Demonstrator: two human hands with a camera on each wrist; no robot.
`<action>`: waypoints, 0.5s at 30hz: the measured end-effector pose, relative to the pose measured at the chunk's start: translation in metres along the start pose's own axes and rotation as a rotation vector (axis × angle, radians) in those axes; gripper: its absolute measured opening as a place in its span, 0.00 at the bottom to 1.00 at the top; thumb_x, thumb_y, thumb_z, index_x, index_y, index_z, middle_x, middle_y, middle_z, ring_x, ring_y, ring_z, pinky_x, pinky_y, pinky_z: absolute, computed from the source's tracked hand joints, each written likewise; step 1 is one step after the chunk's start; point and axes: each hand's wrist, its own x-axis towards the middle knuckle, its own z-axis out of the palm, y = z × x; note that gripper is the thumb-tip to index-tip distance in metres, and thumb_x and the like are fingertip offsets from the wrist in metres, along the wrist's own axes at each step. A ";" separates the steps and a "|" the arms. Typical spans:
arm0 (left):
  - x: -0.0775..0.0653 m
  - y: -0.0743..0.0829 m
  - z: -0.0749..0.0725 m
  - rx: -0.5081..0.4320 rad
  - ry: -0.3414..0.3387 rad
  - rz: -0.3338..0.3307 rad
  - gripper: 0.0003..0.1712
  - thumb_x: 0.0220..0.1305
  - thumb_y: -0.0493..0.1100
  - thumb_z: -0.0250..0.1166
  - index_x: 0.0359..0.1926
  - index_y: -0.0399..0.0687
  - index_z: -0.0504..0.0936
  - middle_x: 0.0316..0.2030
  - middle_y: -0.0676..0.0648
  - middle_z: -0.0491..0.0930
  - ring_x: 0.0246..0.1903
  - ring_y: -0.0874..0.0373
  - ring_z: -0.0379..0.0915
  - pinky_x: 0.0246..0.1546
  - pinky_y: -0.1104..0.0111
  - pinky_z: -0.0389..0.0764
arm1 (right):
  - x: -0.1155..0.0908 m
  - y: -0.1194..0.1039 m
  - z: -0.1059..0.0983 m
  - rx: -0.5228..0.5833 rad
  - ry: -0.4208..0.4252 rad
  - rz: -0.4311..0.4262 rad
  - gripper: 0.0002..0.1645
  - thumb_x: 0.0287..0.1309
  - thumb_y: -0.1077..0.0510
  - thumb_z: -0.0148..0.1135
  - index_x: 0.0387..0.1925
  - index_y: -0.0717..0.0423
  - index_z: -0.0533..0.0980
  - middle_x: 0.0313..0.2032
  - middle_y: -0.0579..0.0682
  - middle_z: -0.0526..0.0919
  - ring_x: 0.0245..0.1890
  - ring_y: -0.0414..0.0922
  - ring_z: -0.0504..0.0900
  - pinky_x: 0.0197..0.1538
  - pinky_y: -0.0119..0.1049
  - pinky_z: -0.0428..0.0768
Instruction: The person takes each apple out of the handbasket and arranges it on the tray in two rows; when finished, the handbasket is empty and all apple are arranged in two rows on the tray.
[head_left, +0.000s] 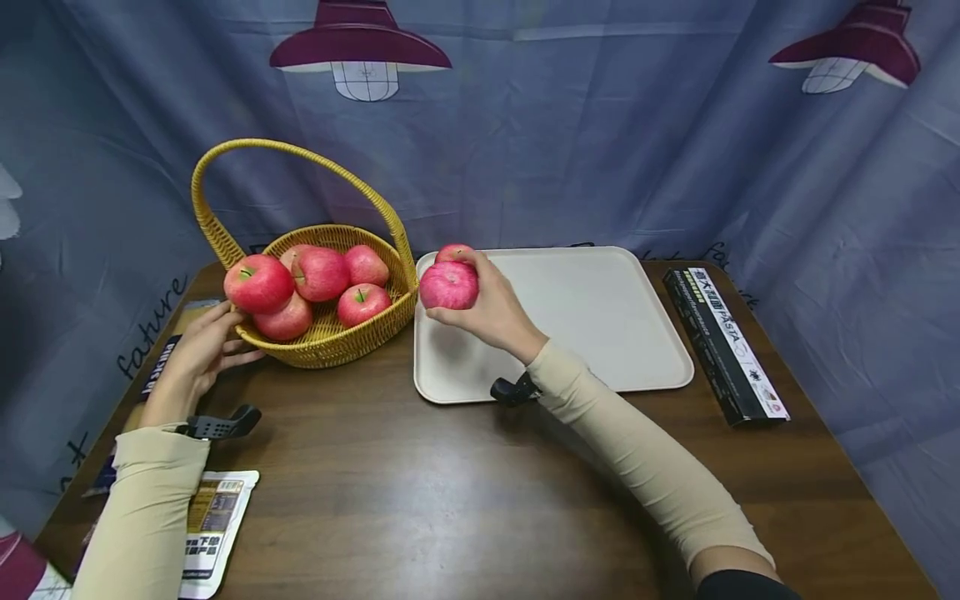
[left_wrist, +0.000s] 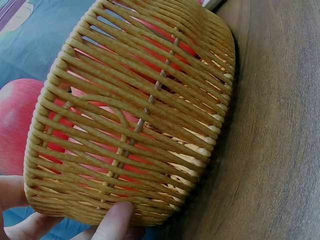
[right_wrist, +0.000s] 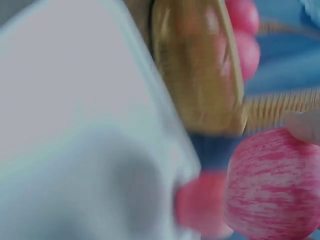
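My right hand (head_left: 501, 312) grips a red-pink apple (head_left: 448, 286) over the left part of a white tray (head_left: 577, 333). Behind it, a second apple (head_left: 454, 251) shows at the tray's back left corner, partly hidden by the held one. At the left, a yellow wicker basket (head_left: 337, 350) with a tall handle holds several red apples (head_left: 321, 273). One apple (head_left: 258, 284) sits high at its left rim. My left hand (head_left: 206, 350) holds the basket's left end, its thumb (left_wrist: 116, 220) against the woven side in the left wrist view.
To the right of the tray lies a black pasta box (head_left: 723, 346). A white and brown pouch (head_left: 217, 533) rests near my left forearm, and more packaging (head_left: 161, 367) lies along the left table edge. A blue curtain (head_left: 562, 125) hangs behind the brown table (head_left: 390, 483).
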 end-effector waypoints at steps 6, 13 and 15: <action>0.002 -0.002 -0.001 -0.007 -0.012 0.018 0.41 0.79 0.48 0.46 0.80 0.47 0.34 0.53 0.49 0.70 0.36 0.71 0.83 0.36 0.69 0.90 | 0.017 0.055 -0.029 -0.067 0.082 0.205 0.51 0.46 0.47 0.79 0.67 0.57 0.64 0.62 0.58 0.74 0.62 0.54 0.76 0.65 0.50 0.79; 0.001 -0.001 -0.001 0.020 -0.009 0.027 0.40 0.80 0.49 0.46 0.81 0.46 0.35 0.56 0.48 0.68 0.36 0.72 0.83 0.36 0.70 0.89 | 0.039 0.085 -0.031 -0.127 0.126 0.288 0.53 0.47 0.45 0.79 0.69 0.55 0.61 0.64 0.58 0.72 0.65 0.55 0.73 0.68 0.53 0.75; 0.001 -0.001 0.000 0.035 -0.005 0.026 0.40 0.80 0.49 0.45 0.81 0.46 0.36 0.59 0.44 0.66 0.36 0.73 0.83 0.36 0.70 0.89 | 0.044 0.092 -0.029 -0.139 0.127 0.308 0.53 0.47 0.44 0.78 0.69 0.55 0.61 0.65 0.58 0.71 0.66 0.56 0.72 0.69 0.54 0.73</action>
